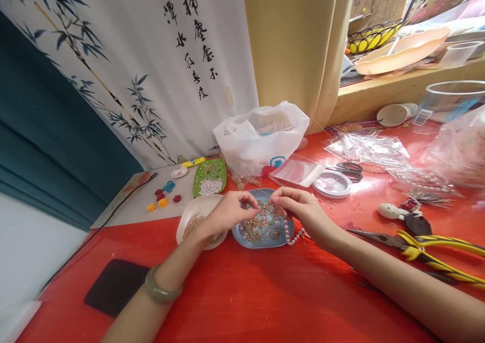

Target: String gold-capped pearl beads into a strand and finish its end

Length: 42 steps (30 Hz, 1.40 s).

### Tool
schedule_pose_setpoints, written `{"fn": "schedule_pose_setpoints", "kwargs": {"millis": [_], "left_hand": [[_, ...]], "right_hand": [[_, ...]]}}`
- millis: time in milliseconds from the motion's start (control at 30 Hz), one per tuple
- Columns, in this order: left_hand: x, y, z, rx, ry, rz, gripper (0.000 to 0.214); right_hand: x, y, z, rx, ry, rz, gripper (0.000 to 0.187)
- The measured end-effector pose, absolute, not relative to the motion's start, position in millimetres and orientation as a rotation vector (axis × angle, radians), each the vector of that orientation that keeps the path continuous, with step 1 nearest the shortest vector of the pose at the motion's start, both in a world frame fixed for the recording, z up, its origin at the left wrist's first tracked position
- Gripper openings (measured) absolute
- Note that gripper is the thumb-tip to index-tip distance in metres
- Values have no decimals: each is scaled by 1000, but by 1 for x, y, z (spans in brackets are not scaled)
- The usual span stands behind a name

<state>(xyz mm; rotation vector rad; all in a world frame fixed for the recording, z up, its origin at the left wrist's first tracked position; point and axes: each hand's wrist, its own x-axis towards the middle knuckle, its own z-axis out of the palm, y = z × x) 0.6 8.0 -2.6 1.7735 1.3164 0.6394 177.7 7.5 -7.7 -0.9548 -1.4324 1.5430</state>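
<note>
My left hand (pixel 235 210) hovers over the left edge of a blue dish (pixel 261 244); thumb and forefinger are closed, and anything between them is too small to make out. Above the dish's right side, my right hand (pixel 297 205) pinches a thin clear thread, which runs faintly toward my left hand. A strand of pink pearl beads (pixel 288 236) hangs below the right hand onto the dish's edge. Gold-coloured bead pieces (pixel 257 227) lie in the blue dish. A cream dish (pixel 204 204) with small gold beads sits partly under my left wrist.
Behind are a green tray (pixel 222 168) of white beads, a white plastic bag (pixel 261 131) and a thread spool (pixel 332 184). Scissors (pixel 350 170) and yellow-handled pliers (pixel 413 244) lie to the right. A black phone-like slab (pixel 115 286) lies front left.
</note>
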Motion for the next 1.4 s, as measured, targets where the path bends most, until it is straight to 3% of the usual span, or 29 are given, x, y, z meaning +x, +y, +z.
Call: {"fn": "schedule_pose_setpoints", "kwargs": {"millis": [167, 367, 633, 1400], "left_hand": [[-4, 17, -5, 1326, 1152, 947, 14], [-4, 17, -8, 1023, 998, 1021, 19], [-3, 15, -11, 975, 905, 1034, 14], [-1, 15, -13, 975, 907, 1058, 15]], "right_hand": [[175, 0, -3, -986, -1532, 1501, 11], [173, -7, -7, -1007, -1651, 1325, 12], [171, -11, -5, -1053, -1730, 1144, 14], [172, -11, -8, -1039, -1736, 1140, 15]]}}
